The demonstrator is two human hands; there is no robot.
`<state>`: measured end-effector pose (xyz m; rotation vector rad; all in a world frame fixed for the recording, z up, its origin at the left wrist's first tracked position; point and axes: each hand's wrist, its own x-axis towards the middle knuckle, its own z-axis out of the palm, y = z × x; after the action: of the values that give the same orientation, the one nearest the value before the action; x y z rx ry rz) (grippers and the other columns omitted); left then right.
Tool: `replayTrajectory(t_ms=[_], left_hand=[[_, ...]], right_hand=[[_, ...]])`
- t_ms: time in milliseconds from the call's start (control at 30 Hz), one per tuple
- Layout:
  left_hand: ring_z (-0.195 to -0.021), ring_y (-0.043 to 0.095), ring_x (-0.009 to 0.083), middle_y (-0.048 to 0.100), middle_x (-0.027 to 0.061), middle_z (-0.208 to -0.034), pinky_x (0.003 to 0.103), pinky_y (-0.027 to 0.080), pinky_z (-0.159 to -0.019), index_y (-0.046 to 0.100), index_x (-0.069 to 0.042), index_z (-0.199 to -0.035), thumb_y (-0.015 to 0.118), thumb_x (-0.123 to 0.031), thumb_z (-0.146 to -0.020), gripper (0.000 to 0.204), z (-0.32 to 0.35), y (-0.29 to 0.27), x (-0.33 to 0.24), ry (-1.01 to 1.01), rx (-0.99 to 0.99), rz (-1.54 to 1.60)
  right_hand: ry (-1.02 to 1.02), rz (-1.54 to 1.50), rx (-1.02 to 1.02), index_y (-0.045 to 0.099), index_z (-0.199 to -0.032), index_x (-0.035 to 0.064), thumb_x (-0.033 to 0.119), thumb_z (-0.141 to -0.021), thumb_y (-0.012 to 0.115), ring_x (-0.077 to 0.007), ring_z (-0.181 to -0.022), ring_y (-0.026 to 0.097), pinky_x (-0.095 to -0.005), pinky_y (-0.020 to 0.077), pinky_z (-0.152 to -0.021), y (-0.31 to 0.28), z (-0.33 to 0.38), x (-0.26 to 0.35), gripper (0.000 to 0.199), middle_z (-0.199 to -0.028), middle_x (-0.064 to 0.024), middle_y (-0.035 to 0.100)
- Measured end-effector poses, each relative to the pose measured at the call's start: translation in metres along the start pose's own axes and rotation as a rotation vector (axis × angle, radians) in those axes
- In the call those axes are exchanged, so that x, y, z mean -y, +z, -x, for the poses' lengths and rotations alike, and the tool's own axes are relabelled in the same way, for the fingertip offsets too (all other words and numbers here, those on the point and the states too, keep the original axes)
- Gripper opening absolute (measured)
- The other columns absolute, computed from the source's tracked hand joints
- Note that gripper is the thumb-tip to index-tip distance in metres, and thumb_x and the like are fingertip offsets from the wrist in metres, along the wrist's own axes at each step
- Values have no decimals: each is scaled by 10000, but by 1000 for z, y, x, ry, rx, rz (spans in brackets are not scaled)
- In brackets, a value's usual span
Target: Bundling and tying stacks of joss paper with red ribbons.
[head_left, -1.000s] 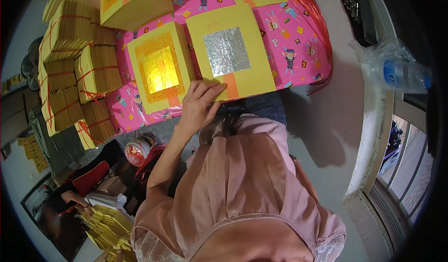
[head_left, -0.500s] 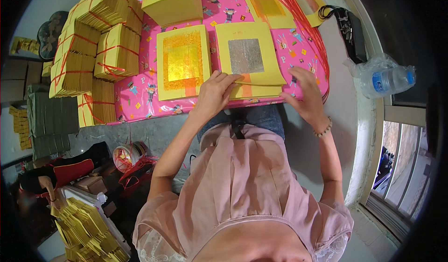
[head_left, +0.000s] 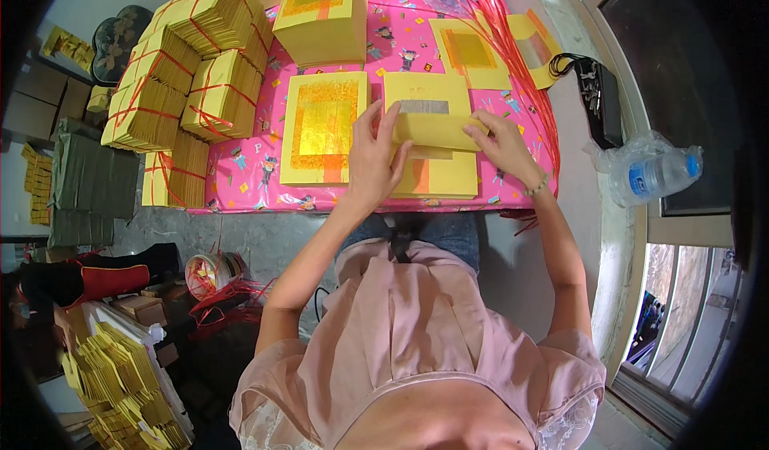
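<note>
Here, folded yellow paper sheet with a silver foil square (head_left: 428, 122) pinched between left hand (head_left: 370, 158) and right hand (head_left: 501, 142), lifted just above yellow paper stack (head_left: 436, 178) on pink patterned table cover (head_left: 256, 182).

Red-tied yellow paper bundles (head_left: 188, 74) upper left, blue-labelled, seemingly crumpled bottle (head_left: 653, 176) right

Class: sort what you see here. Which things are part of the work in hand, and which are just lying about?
In use: left hand, right hand, folded yellow sheet, silver-foil stack, gold-foil stack.
Lying about: water bottle, black pouch, tied bundles, red string.
</note>
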<state>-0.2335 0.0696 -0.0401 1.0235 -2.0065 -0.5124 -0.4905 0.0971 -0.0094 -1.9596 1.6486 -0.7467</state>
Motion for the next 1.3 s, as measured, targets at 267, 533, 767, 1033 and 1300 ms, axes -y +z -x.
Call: replayTrajectory(t_ms=[267,533,767,1033,1300], left_hand=[[-1384,329,413,389,188,-1483,514,280,-1142,421,-73,-1446,709,-258,-836,699,-3,33,-7,320,206,-272],[-1449,233,403,282,218,-1551,531,180,-1182,332,-92,-1508,596,-391,-914,716,-30,53,16,243,339,-280],[-1436,256,401,288,210,-1550,536,193,-1173,343,-116,-1508,585,-365,-926,677,-35,61,27,205,339,-249],[-1430,267,404,310,217,-1534,534,200,-1170,346,-109,-1508,599,-361,-921,687,-37,62,30,204,364,-239],[-1434,263,402,298,234,-1536,527,195,-1174,323,-86,-1514,614,-379,-910,732,-41,61,30,208,396,-256]], right_hand=[[0,-52,-42,608,-1023,7,279,-963,611,-268,-713,579,-368,444,-624,5,-60,-35,279,-802,-168,626],[18,101,-72,607,-1012,10,281,-941,627,-389,-845,632,-467,477,-738,15,-93,-60,281,-878,-213,639],[-108,370,-158,617,-1099,37,285,-937,627,-337,-1006,599,-434,449,-871,21,-110,-52,296,-1083,-145,627],[-110,183,110,612,-1219,36,268,-947,608,-335,-1076,602,-437,457,-910,39,-127,-55,357,-1143,-165,654],[-182,222,62,581,-1247,35,277,-947,595,-347,-1127,574,-453,443,-950,44,-126,-58,386,-1176,-191,618]])
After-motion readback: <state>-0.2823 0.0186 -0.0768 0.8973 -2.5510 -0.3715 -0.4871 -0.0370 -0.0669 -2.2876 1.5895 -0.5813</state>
